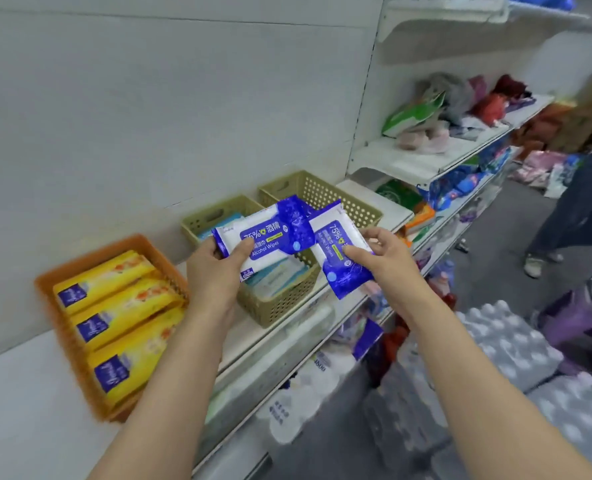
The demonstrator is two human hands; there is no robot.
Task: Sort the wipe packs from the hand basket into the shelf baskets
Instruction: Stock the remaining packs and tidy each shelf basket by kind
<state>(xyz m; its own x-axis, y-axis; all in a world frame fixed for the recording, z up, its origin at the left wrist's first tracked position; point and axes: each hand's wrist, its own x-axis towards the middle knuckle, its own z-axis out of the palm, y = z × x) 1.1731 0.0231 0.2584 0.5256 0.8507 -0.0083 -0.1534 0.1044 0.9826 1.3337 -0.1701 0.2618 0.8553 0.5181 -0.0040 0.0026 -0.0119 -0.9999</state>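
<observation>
Two blue-and-white alcohol wipe packs, one pinched in the left hand [215, 268] and one [339, 251] in the right hand [384, 258], hover over two olive baskets [280, 306] near the shelf's [322, 299] front edge, beside three yellow packs [121, 320].

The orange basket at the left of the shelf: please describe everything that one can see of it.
The orange basket looks like plastic, rectangular, with perforated mesh walls and a solid rim. It stands upright on the white shelf, leftmost of three baskets and apart from the beige basket beside it. Three yellow packs with dark blue labels fill it in a row. Neither hand touches it.
</observation>
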